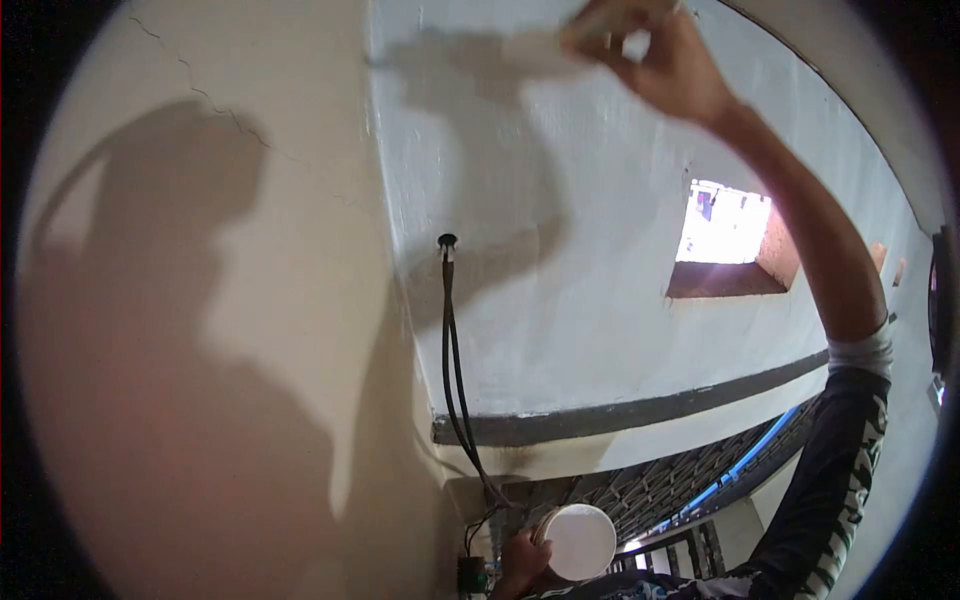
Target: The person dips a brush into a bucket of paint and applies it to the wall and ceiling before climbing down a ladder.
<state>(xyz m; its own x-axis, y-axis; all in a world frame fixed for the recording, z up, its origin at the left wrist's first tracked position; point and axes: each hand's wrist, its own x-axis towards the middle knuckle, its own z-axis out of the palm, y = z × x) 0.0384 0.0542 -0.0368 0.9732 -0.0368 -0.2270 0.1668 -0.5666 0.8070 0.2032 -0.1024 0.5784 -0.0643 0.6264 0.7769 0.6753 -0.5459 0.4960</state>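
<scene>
High against the white-painted wall (600, 210), my right hand (665, 65) is raised and closed around a paintbrush (545, 52). The brush is smeared by motion, its pale head pointing left toward the wall's corner. Low in the view, my left hand (525, 560) grips the side of a small round tub of white paint (580, 542), its open top facing me. Two black cables (449, 345) come out of a hole in the wall and hang down just left of the tub.
A beige wall (250, 400) with a crack and my shadow on it meets the white wall at left. A small window opening (728, 230) lies below my right forearm. Under the dark ledge (600, 412) are a metal grille (660, 490) and a blue pipe (745, 465).
</scene>
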